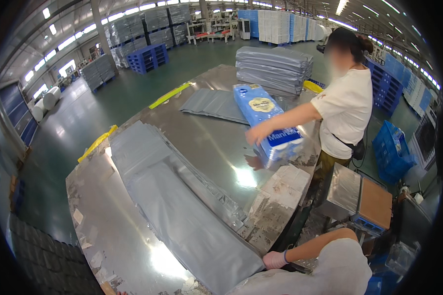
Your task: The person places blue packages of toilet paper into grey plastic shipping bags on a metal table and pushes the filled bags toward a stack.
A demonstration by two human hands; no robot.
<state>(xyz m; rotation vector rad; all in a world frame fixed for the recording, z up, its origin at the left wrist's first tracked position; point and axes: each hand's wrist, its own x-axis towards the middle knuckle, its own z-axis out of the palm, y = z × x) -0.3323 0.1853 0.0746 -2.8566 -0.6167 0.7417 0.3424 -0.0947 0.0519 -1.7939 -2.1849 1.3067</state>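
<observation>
A long grey plastic bag (182,216) lies flat along the steel table (216,147), its near end at the table's lower edge. The wearer's gloved right hand (274,259) grips that end. The left hand is out of view. Farther along, a co-worker's hand (257,133) rests on a blue wrapped pack (268,123); beyond that sits a stack of grey bags (273,69).
</observation>
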